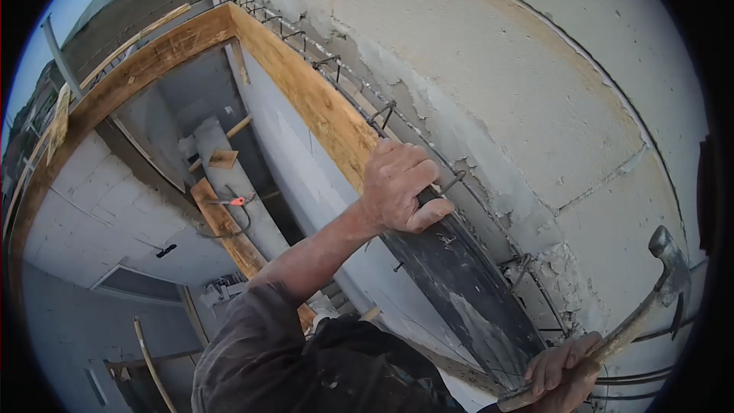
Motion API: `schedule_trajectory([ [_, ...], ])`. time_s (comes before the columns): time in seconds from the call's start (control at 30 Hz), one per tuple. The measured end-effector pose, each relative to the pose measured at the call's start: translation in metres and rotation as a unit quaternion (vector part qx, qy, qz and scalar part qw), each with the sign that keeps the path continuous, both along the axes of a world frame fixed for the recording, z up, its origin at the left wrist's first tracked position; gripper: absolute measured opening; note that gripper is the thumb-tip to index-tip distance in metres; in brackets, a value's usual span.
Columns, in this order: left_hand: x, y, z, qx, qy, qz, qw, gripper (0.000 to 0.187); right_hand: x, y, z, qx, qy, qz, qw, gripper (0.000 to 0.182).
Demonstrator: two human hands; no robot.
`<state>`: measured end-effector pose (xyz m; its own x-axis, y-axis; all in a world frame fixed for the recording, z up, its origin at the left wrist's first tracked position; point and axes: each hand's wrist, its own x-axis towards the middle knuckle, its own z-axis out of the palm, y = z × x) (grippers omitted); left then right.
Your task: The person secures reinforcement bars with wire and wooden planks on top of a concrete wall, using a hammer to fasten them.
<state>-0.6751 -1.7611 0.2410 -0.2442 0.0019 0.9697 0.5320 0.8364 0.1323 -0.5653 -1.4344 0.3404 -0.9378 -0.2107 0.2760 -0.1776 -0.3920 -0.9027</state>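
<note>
My left hand (pixel 404 183) is closed over the top edge of the formwork, where a yellow-brown wooden board (pixel 306 95) meets a dark, scuffed board (pixel 459 283). Its fingers wrap over the edge, and the thumb lies along the dark board. Low on the right, my right hand (pixel 562 373) is wrapped around the wooden handle of a claw hammer (pixel 633 325). The hammer's metal head points up and sits apart from the boards. A rebar cage (pixel 386 111) runs behind the boards, close to my left fingers.
A rough block wall (pixel 505 92) rises along the right side. On the left, another plank (pixel 138 69) forms a corner with the long boards. Down below are a loose plank (pixel 229 229), a reddish-orange-tipped tool (pixel 238 201) and a concrete beam (pixel 229 157).
</note>
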Motion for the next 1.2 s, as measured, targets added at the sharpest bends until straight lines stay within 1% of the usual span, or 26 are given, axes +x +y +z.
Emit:
schedule_trajectory([
  [0.03, -0.001, 0.000, -0.002, 0.003, 0.023, 0.004, 1.000, 0.053, -0.007, -0.004, -0.003, 0.030, 0.034, -0.010, 0.999, 0.039],
  [0.1, -0.001, 0.000, -0.008, 0.003, -0.005, 0.017, 1.000, 0.053, -0.017, -0.009, -0.006, 0.078, 0.117, -0.050, 0.989, 0.039],
  [0.17, -0.001, 0.000, -0.010, 0.004, -0.008, 0.028, 1.000, 0.053, -0.024, -0.008, -0.009, 0.094, 0.124, -0.044, 0.987, 0.039],
  [0.23, -0.001, -0.001, -0.011, -0.003, -0.003, 0.040, 0.999, 0.052, -0.030, -0.002, -0.016, 0.111, 0.118, -0.033, 0.986, 0.040],
  [0.33, -0.006, 0.003, -0.016, 0.024, 0.028, 0.041, 0.998, 0.052, -0.035, 0.013, -0.027, 0.134, 0.094, 0.012, 0.986, 0.040],
  [0.43, -0.003, 0.004, -0.017, 0.030, 0.017, 0.049, 0.998, 0.053, -0.039, 0.017, -0.030, 0.136, 0.100, 0.044, 0.985, 0.041],
  [0.53, -0.006, 0.006, -0.020, 0.057, 0.045, 0.040, 0.997, 0.054, -0.035, 0.009, -0.029, 0.149, 0.101, 0.036, 0.983, 0.040],
  [0.63, -0.009, 0.007, -0.021, 0.078, 0.073, 0.044, 0.993, 0.056, -0.035, 0.006, -0.027, 0.181, 0.115, 0.057, 0.975, 0.041],
  [0.73, -0.010, 0.009, -0.022, 0.102, 0.085, 0.042, 0.990, 0.056, -0.032, -0.003, -0.025, 0.204, 0.131, 0.015, 0.970, 0.042],
  [0.77, -0.010, 0.010, -0.022, 0.106, 0.085, 0.041, 0.990, 0.055, -0.033, -0.001, -0.025, 0.208, 0.118, 0.017, 0.971, 0.043],
  [0.87, -0.012, 0.010, -0.023, 0.117, 0.105, 0.041, 0.987, 0.055, -0.038, 0.010, -0.025, 0.197, 0.083, 0.056, 0.975, 0.042],
  [0.97, -0.015, 0.010, -0.024, 0.119, 0.116, 0.044, 0.985, 0.055, -0.043, 0.015, -0.027, 0.184, 0.082, 0.078, 0.976, 0.039],
  [1.07, -0.014, 0.008, -0.024, 0.122, 0.108, 0.035, 0.986, 0.056, -0.044, 0.015, -0.032, 0.194, 0.096, 0.035, 0.976, 0.038],
  [1.2, -0.016, 0.008, -0.026, 0.127, 0.113, 0.028, 0.985, 0.057, -0.040, 0.010, -0.030, 0.217, 0.108, 0.011, 0.970, 0.037],
])
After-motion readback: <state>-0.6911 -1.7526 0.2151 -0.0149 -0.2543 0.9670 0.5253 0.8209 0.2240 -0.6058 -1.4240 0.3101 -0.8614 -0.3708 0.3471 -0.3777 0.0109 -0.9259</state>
